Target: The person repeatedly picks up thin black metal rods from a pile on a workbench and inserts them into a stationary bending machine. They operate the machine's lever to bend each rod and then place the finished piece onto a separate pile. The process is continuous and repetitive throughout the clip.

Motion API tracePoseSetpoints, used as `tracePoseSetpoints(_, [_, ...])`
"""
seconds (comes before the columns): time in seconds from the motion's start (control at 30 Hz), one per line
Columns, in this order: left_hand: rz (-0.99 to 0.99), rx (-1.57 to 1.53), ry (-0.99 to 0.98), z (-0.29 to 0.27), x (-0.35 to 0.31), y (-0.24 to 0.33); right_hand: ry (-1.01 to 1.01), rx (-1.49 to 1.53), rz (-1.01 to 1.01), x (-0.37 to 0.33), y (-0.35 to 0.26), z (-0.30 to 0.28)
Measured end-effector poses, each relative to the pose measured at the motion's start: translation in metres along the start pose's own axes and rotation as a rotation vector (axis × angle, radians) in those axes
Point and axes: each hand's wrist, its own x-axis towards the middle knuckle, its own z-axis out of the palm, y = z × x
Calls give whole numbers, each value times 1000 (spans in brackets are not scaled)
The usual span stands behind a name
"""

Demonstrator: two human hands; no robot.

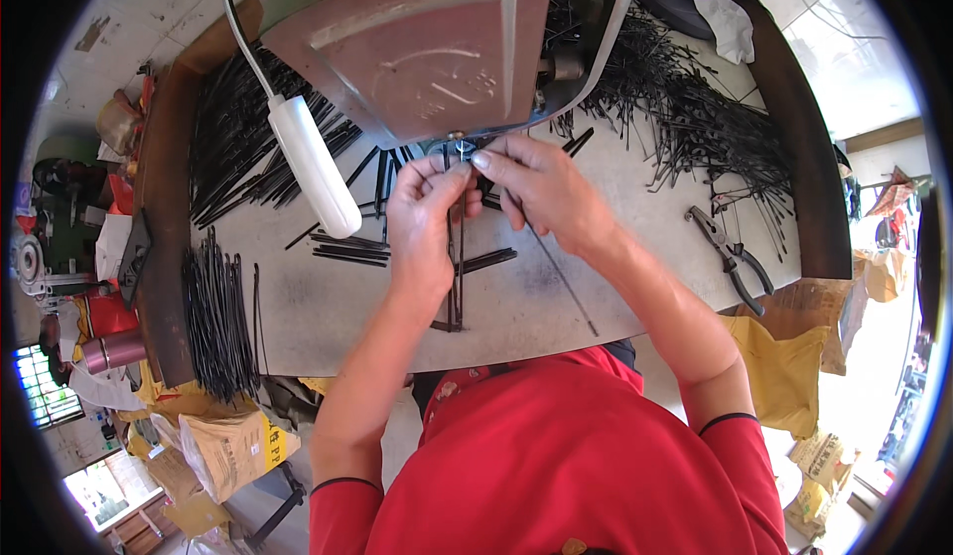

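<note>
Under the tip of a reddish-brown machine head, my two hands meet close together. My left hand is closed, thumb against fingers, on a thin black metal rod that hangs down toward the table's near edge. A second thin black rod slants down to the right from my right hand, which pinches it. Between the fingertips, right at the machine, sits a small shiny metal part. The fingers partly hide the rods' upper ends, so I cannot tell whether they touch.
Black rods lie in a heap at the left and a bundle at the near left. Bent black wire pieces pile up at the right, near black-handled pliers. A white lamp hangs left of my hands. Wooden boards edge the table.
</note>
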Motion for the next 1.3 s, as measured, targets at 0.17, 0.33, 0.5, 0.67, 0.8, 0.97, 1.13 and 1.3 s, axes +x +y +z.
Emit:
tracePoseSetpoints(0.17, [37, 0, -75, -2, -14, -7, 69, 319, 16, -15, 19, 6])
tracePoseSetpoints(0.33, [20, 43, -145, -5, -7, -6, 17, 360, 3, -17, 20, 3])
tracePoseSetpoints(0.5, [22, 13, -168, -2, -6, -3, 18, 352, -17, -21, 19, 6])
tracePoseSetpoints(0.67, [84, -38, -165, 3, -7, -2, -13, 269, -43, -19, 12, 0])
tracePoseSetpoints(0.8, [132, -22, -136, 7, -2, 2, -33, 291, -15, -7, 9, -4])
tracePoseSetpoints(0.97, [138, -36, -145, 4, 5, -3, -52, 344, 15, 1, 14, -3])
tracePoseSetpoints(1.13, [111, -198, -95, 8, 2, -8, -27, 441, -4, -3, 16, 4])
tracePoseSetpoints(1.3, [75, -199, -122, 2, 5, -7, 22, 317, -14, -4, 7, 10])
